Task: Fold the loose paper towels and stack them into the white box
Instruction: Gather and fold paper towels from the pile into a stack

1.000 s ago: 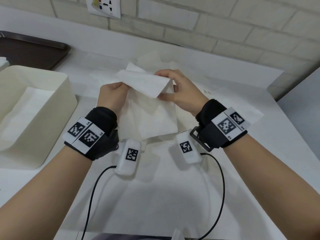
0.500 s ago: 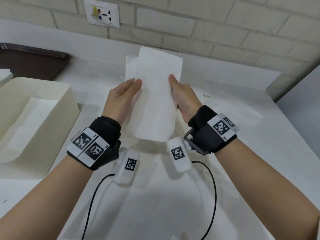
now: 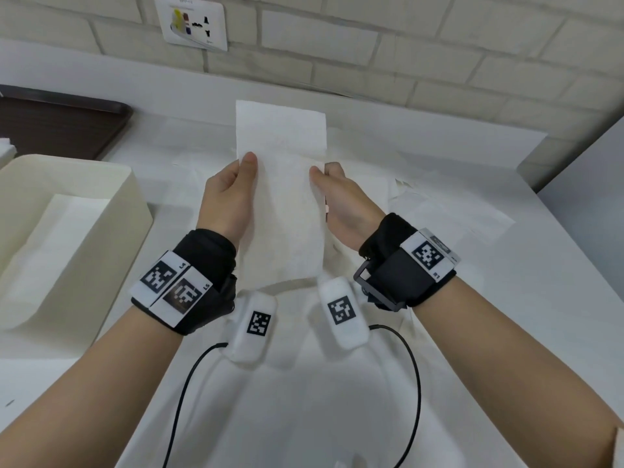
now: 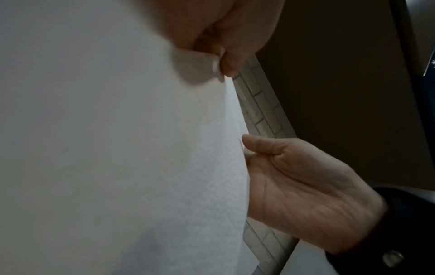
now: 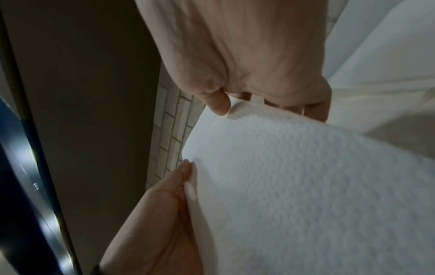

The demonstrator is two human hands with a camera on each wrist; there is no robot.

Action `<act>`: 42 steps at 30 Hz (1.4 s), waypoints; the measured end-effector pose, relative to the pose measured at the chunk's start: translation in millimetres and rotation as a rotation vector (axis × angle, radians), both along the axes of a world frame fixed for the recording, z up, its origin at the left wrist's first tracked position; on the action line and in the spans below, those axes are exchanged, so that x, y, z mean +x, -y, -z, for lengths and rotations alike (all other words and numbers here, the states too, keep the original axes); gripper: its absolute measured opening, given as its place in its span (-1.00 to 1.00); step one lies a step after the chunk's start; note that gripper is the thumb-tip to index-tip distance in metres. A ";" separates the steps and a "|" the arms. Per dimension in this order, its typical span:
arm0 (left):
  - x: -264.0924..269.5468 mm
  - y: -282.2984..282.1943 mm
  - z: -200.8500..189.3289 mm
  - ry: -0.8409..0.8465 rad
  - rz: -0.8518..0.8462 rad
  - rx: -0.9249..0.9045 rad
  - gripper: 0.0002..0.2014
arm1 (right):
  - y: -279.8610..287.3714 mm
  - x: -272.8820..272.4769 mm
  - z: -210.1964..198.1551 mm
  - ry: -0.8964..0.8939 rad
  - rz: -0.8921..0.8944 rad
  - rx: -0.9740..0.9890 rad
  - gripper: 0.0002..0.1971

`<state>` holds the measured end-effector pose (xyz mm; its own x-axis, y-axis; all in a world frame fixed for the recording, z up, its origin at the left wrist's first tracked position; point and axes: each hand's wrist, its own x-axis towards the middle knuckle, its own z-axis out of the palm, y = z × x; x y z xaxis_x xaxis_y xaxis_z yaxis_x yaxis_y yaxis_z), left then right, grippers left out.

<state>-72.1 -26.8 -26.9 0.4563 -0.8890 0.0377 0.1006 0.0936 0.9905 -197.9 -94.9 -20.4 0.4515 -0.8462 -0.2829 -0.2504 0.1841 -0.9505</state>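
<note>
Both hands hold one folded paper towel upright above the surface.
Head view: the left hand (image 3: 227,197) and right hand (image 3: 341,201) pinch the paper towel (image 3: 282,197) by its side edges; the white box (image 3: 111,194) sits left, towels inside. Left wrist view: the right hand (image 4: 306,186) pinches the edge. Right wrist view: the left hand (image 5: 160,214) grips the opposite edge.

Box (image 3: 111,184) left of towel (image 3: 280,211)
</note>
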 end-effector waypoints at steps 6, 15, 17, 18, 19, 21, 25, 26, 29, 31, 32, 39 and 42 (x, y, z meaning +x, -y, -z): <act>0.2 6.7 13.0 0.090 -0.004 -0.026 -0.59 | -1.0 -0.3 10.3 0.062 0.095 -0.021 -0.82; -1.0 10.8 24.1 0.353 0.135 0.036 -0.50 | 4.6 -22.8 13.3 -0.295 -0.203 -0.196 -0.40; 1.5 11.4 26.5 0.328 0.099 0.099 -0.53 | 9.9 -36.3 17.1 -0.531 -0.203 -0.300 -0.40; 3.3 11.7 27.7 0.300 0.076 0.116 -0.53 | 11.3 -43.4 21.5 -0.694 -0.230 -0.352 -0.37; 4.9 12.2 29.3 0.276 0.065 0.127 -0.53 | 12.5 -49.2 28.0 -0.855 -0.266 -0.390 -0.33; 5.4 11.8 30.6 0.257 0.055 0.143 -0.54 | 11.8 -57.4 41.4 -1.082 -0.338 -0.412 -0.23; 1.8 10.6 31.1 0.249 0.048 0.157 -0.56 | 16.7 -60.5 49.5 -1.113 -0.367 -0.446 -0.39; 0.6 10.2 30.7 0.254 0.050 0.156 -0.57 | 19.5 -60.2 48.4 -1.112 -0.368 -0.462 -0.48; -1.9 9.9 29.7 0.260 0.057 0.145 -0.60 | 24.5 -61.6 47.0 -1.187 -0.405 -0.505 -0.62; -2.5 9.9 28.8 0.262 0.052 0.138 -0.61 | 25.0 -63.2 48.1 -1.220 -0.427 -0.506 -0.67; -2.7 10.2 28.4 0.265 0.046 0.134 -0.61 | 25.4 -63.8 48.7 -1.219 -0.434 -0.512 -0.72; -4.2 14.0 26.9 0.272 0.010 0.125 -0.64 | 26.3 -73.0 27.0 -0.914 -0.024 -0.723 -0.79; -6.6 15.4 25.6 0.287 -0.005 0.120 -0.63 | 26.4 -75.7 18.0 -0.652 0.122 -0.711 -0.84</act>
<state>-78.7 -42.1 -52.5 0.4469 -0.8925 0.0607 -0.1854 -0.0260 0.9823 -273.6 -121.2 -38.4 0.2856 -0.9467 0.1491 -0.7845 -0.3203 -0.5311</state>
